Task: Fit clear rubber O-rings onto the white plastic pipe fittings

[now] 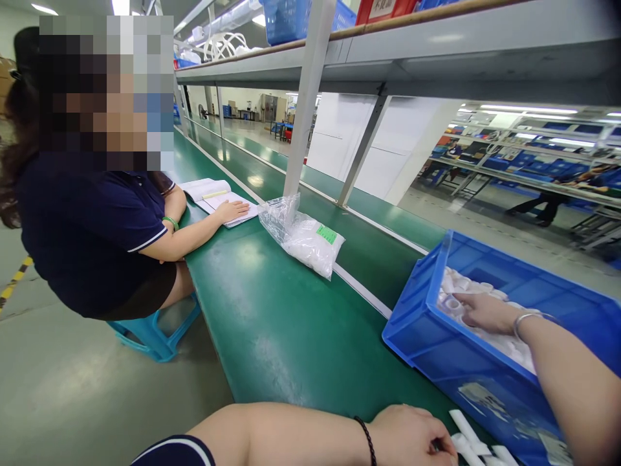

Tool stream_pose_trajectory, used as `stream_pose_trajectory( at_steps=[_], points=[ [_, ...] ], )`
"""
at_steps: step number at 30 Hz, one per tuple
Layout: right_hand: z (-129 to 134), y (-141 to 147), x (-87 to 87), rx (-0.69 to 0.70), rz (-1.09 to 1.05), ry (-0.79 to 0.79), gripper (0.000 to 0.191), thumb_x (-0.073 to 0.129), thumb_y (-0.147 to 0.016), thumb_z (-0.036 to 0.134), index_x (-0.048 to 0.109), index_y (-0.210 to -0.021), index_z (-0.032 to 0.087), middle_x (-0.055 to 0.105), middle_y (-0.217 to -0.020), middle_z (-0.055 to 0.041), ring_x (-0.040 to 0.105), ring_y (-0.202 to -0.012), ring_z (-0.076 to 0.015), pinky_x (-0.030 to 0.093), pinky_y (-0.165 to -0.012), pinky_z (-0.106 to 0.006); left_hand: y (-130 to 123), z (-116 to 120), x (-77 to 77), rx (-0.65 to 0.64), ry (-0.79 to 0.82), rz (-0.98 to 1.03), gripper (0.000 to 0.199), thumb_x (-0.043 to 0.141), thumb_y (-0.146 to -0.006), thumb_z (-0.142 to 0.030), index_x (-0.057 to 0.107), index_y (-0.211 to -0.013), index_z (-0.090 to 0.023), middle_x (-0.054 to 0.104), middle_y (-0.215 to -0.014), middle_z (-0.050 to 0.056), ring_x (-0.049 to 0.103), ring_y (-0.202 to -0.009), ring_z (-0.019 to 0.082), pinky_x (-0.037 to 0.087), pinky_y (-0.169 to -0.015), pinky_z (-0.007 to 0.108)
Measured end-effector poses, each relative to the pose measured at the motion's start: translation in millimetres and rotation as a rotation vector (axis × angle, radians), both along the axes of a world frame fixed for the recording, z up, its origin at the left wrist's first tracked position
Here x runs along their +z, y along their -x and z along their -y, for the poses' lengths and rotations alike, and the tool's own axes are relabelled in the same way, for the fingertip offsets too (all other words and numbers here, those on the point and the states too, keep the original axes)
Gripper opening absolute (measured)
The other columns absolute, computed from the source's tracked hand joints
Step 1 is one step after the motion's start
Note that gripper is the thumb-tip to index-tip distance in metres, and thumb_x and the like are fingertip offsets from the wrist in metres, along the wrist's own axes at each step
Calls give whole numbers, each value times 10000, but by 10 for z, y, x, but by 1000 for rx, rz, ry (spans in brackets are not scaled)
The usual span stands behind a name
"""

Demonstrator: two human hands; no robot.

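Note:
My right hand [490,313] reaches into a blue bin [495,382] at the right, its fingers on white plastic parts [453,304] that fill the bin's near part. Its fingertips are partly hidden among the parts, so a grip cannot be made out. At the bottom, my left hand [412,435] rests at the green table [291,336] beside several loose white tubes [466,430]. Its fingers are curled, and what they hold, if anything, is hidden.
A clear bag of white parts [310,249] with a green label lies mid-table. At the left a seated person [87,233] rests a hand on an open notebook [237,207]. A metal post [308,97] and overhead shelf [436,52] stand beyond.

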State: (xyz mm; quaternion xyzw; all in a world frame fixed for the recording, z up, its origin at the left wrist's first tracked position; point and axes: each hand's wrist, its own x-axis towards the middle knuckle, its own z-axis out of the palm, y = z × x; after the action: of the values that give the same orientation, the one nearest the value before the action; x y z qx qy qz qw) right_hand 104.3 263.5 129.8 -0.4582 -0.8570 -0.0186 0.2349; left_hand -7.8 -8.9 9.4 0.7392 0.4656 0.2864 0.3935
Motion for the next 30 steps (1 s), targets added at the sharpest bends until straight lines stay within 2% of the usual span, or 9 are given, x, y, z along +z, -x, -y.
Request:
stream_pose_trajectory(
  at_steps=[3, 8, 10, 13, 16, 20, 22, 25, 30],
  points=[
    [-124, -89, 298, -26, 284, 234, 140, 612, -487, 136, 673, -591, 207, 629, -622, -143, 472, -435, -139, 324, -507, -320, 12, 4, 41, 16, 7, 11, 183, 553, -802, -320, 634, -894, -183, 624, -876, 32, 595, -856, 164, 492, -824, 273],
    [255, -9, 812, -124, 340, 24, 117, 653, -615, 274, 605, -716, 241, 571, -690, -84, 394, -465, -110, 289, -509, -323, 84, 45, 85, 6, 40, 133, 219, 565, -785, -307, 625, -946, -172, 613, -937, 29, 569, -771, 123, 499, -817, 272],
    [547, 37, 1007, -129, 293, -91, 142, 659, -630, 314, 559, -715, 258, 568, -744, -85, 387, -482, -110, 281, -508, -318, 109, 53, 61, 31, 85, 202, 380, 607, -760, -351, 581, -1097, -177, 599, -1024, 44, 571, -754, 124, 510, -795, 300],
    [1141, 71, 1133, -87, 157, -326, 204, 650, -628, 304, 454, -676, 272, 567, -793, -93, 451, -567, -152, 300, -521, -320, 112, 33, -19, 103, 82, 315, 899, 767, -604, -394, 354, -1373, -181, 480, -1262, 132, 590, -898, 198, 528, -791, 371],
    [1853, 79, 951, -69, 37, -455, 196, 607, -679, 297, 413, -684, 275, 583, -816, -115, 542, -713, -211, 349, -536, -335, 94, 42, -78, 213, -79, 415, 1289, 876, -434, -381, 130, -1463, -165, 283, -1409, 212, 467, -1187, 326, 486, -937, 473],
    [2563, 129, 349, -48, -105, -285, 168, 588, -788, 375, 578, -900, 251, 636, -926, -88, 601, -906, -249, 491, -756, -385, 126, 116, -76, 355, -254, 441, 1305, 877, -478, -413, 43, -1444, -139, 200, -1438, 241, 318, -1325, 363, 347, -1086, 542],
    [2684, 117, -17, -88, -207, -137, 317, 556, -832, 407, 584, -1097, 237, 644, -1050, -85, 595, -980, -252, 497, -857, -422, 165, 97, -99, 351, -320, 398, 1299, 853, -535, -377, -40, -1447, -140, 160, -1461, 247, 264, -1366, 357, 293, -1122, 542],
    [2680, 36, -464, -198, -279, 23, 403, 566, -830, 414, 570, -1182, 219, 642, -1044, -85, 600, -952, -251, 502, -869, -424, 207, 49, -147, 276, -402, 306, 1204, 794, -617, -308, -54, -1457, -152, 150, -1483, 229, 196, -1409, 337, 232, -1156, 519],
    [2563, 23, -701, -266, -184, 81, 438, 571, -790, 303, 557, -1211, 184, 602, -992, -99, 570, -918, -255, 485, -872, -403, 245, 84, -125, 175, -380, 183, 1180, 780, -586, -188, 4, -1474, -165, 175, -1491, 220, 170, -1424, 353, 216, -1152, 532]
  ],
)
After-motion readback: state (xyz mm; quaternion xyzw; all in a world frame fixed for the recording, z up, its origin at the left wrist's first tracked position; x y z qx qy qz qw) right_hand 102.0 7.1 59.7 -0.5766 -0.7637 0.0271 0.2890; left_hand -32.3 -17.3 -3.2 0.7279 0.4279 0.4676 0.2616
